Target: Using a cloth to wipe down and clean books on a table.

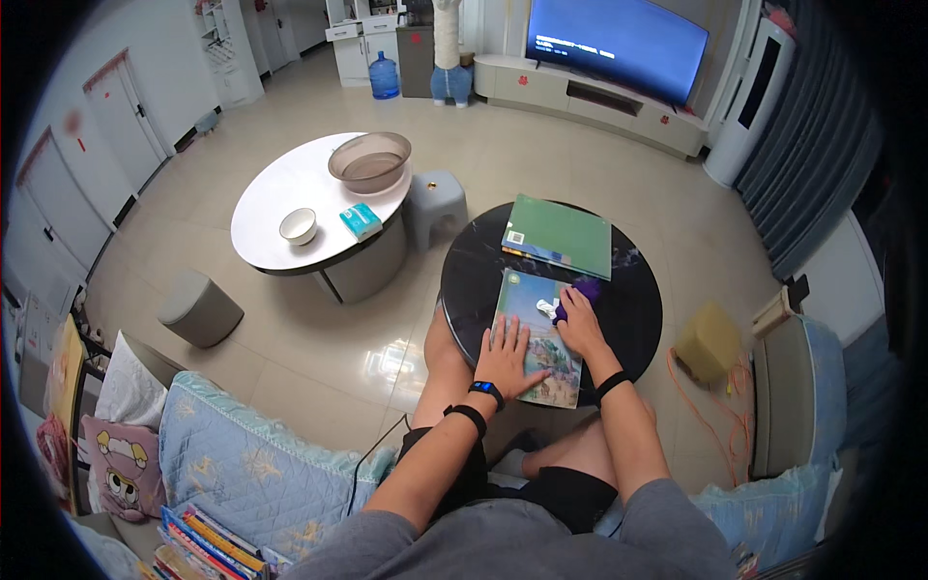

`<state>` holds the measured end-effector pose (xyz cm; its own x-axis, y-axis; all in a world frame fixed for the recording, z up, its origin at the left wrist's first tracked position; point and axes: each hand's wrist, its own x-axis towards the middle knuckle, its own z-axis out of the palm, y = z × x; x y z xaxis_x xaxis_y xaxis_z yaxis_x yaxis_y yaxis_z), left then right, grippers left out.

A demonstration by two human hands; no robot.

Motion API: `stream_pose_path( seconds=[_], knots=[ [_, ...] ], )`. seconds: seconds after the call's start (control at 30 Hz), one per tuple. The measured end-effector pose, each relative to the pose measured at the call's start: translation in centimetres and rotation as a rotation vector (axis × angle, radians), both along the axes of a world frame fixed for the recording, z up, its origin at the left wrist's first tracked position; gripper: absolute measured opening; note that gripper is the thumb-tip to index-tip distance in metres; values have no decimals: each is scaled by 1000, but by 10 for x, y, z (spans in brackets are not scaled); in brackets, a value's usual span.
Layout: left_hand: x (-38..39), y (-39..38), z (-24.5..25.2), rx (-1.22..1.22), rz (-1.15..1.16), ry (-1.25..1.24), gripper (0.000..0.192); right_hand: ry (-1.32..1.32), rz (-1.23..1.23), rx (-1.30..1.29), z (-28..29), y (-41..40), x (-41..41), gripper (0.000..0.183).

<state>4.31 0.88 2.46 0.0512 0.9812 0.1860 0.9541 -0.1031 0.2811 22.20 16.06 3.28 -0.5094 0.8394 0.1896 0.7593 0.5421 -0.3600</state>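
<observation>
A picture book (554, 355) with an illustrated cover lies on the round black marble-look table (631, 319). My left hand (505, 362) rests flat on its cover, fingers spread, holding nothing. On the book's upper right part, my right hand (578, 322) presses on a purple cloth (584, 291), which reaches past the book's edge onto the table. A crumpled white piece (546, 309), perhaps tissue or cloth, sits beside my right fingers. Farther back on the same table lies a green book (562, 235), with another book's edge showing beneath it.
Left of the black table stands a white oval table (268, 196) with a translucent basin (370, 163), a bowl (298, 227) and a tissue pack (360, 221). A grey plastic stool (439, 206) is between the tables. An orange cord (699, 417) lies on the floor at right.
</observation>
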Motion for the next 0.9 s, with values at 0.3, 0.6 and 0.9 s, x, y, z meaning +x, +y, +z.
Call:
stream_pose_path(
  seconds=[0.3, 0.6, 0.9],
  knots=[
    [-2, 2, -10, 18, -11, -13, 81, -35, 105, 29, 19, -144, 22, 76],
    [-1, 6, -11, 31, -24, 6, 82, -49, 155, -44, 24, -144, 22, 79],
    [-2, 3, -6, 4, -13, 24, 81, -18, 56, 40, 5, -5, -43, 81]
  ],
)
